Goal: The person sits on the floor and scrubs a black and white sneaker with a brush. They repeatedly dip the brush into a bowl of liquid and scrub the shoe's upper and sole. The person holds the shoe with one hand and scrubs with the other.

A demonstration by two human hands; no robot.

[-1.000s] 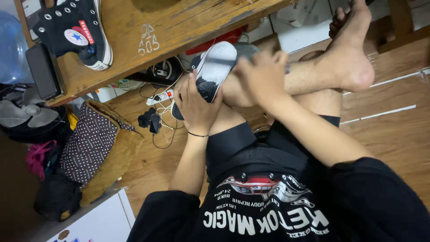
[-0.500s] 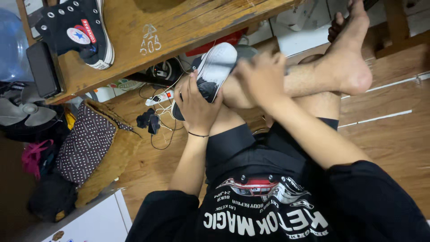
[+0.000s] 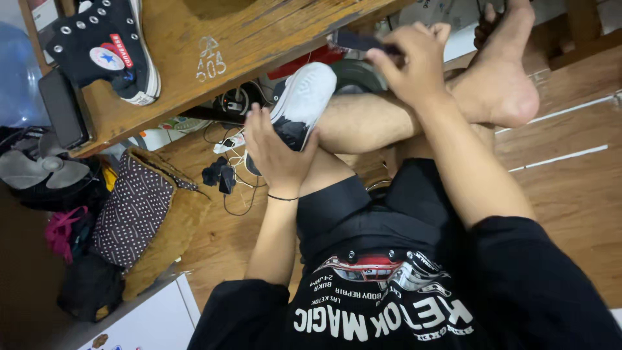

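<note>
Standing at the far left on the wooden table [image 3: 194, 39] is a black high-top sneaker [image 3: 107, 45], with a dark phone [image 3: 61, 107] beside it at the table's edge. Near the middle, the left hand [image 3: 275, 152] grips the black-and-white shoe [image 3: 301, 104], which rests against the bare leg. Farther right, the right hand [image 3: 414, 65] pinches a small dark object [image 3: 353, 42] at the table's edge.

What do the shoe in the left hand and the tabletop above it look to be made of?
Shoe: black upper, probably canvas, with a white sole that looks like rubber, matte and patterned. Tabletop: wood, visible grain and scratches, dull worn finish. The left hand holds the shoe.
</note>
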